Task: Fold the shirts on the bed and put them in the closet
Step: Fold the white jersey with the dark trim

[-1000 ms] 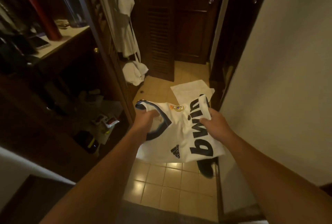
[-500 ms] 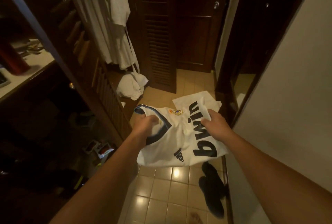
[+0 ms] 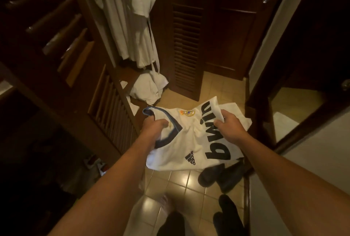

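I carry a folded white football shirt (image 3: 191, 146) with a dark collar, a crest and black lettering in front of me, above the tiled floor. My left hand (image 3: 154, 128) grips it at the collar side. My right hand (image 3: 228, 126) grips its far right edge. The open closet (image 3: 106, 103) with its slatted wooden door stands to my left, close to the shirt. White garments (image 3: 132, 18) hang inside it, and a crumpled white cloth (image 3: 149, 89) lies on its low ledge.
A louvred wooden door (image 3: 186, 37) stands straight ahead, with a panelled door (image 3: 238, 23) behind it. Dark slippers (image 3: 221, 177) lie on the tiles under the shirt. A white towel (image 3: 238, 116) lies on the floor beyond. A pale wall (image 3: 312, 160) runs along my right.
I have walked forward and turned left towards the closet; the left-hand shelves have slid out of view. Both hands keep the same hold on the shirt.
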